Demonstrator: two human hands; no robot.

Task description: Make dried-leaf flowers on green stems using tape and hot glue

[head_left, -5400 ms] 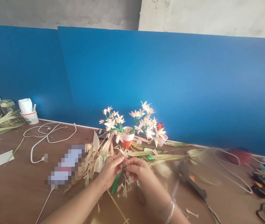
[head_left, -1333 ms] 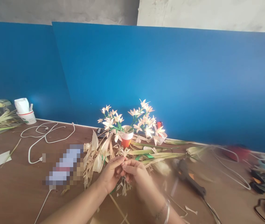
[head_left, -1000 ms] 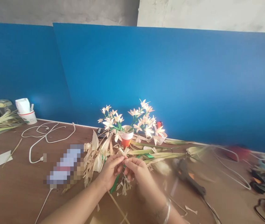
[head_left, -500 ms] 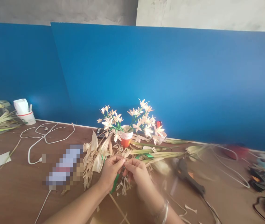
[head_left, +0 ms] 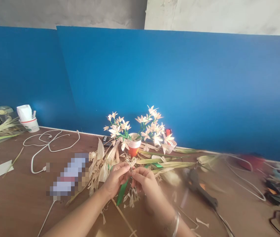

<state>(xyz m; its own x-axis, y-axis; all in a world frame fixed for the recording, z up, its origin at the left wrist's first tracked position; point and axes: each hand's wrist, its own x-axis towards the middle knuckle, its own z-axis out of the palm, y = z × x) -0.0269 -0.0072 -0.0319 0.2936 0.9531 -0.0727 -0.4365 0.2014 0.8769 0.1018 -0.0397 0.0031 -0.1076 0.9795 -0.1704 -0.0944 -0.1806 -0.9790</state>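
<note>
My left hand point(head_left: 117, 177) and my right hand point(head_left: 143, 179) meet in front of the flower cup, thumbs and fingertips pinched together. Between them is a small pale husk flower point(head_left: 131, 161), its thin petals pointing up; its stem is mostly hidden by the fingers. A green strip point(head_left: 122, 193) hangs just below the left hand; whether the fingers hold it I cannot tell. Husk scraps point(head_left: 131, 199) lie under the hands. Behind stands a red-and-white paper cup point(head_left: 133, 149) with finished pale flowers point(head_left: 154, 131) on green stems around it.
Dried husks point(head_left: 100, 164) lie left of the hands, long leaf strips point(head_left: 172, 163) to the right. A dark glue gun point(head_left: 201, 189) rests at the right. A blurred-out phone-like object point(head_left: 68, 177) and a white cable point(head_left: 40, 156) are at left. A blue panel point(head_left: 167, 82) bounds the table's back.
Pale petals now show more clearly above my fingertips. My left hand has turned slightly, and more of the green strip is visible below it.
</note>
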